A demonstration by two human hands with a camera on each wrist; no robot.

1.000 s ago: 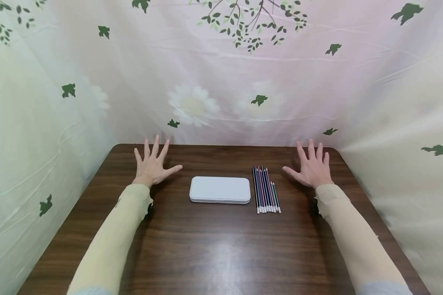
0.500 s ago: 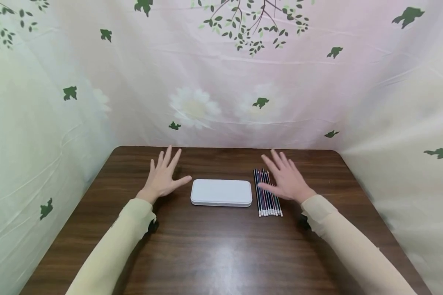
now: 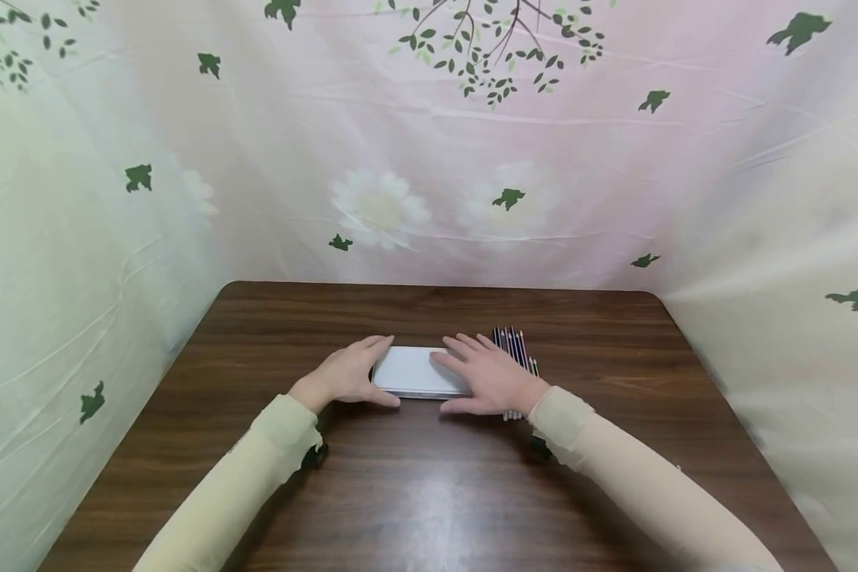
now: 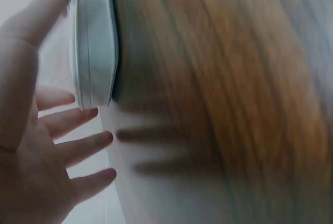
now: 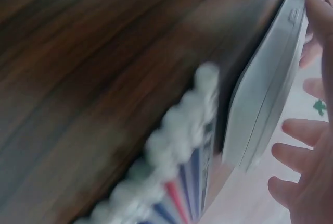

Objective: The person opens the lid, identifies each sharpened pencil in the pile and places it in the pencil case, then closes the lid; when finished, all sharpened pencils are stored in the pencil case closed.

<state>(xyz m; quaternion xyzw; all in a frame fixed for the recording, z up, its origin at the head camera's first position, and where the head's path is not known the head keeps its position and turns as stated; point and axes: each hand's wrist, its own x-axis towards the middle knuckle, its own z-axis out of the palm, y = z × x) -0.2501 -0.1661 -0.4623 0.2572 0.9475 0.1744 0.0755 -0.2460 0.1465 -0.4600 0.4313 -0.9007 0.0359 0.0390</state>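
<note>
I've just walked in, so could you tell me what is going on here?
A person's left hand and right hand are at opposite ends of a closed white case on a wooden table; whether they touch it is unclear. Pencils lie beside it, partly hidden by the right hand in the head view.

The head view is bright and mostly sharp, with a pale patch of glare on the table (image 3: 429,457) at lower centre and soft shadows beside the sleeves (image 3: 232,481). Both wrist views are dimmer and hazy: finger shadows from the left hand (image 4: 39,156) streak the blurred wood grain mid-frame, and the pencils (image 5: 176,198) at lower centre smear, perhaps from motion.
</note>
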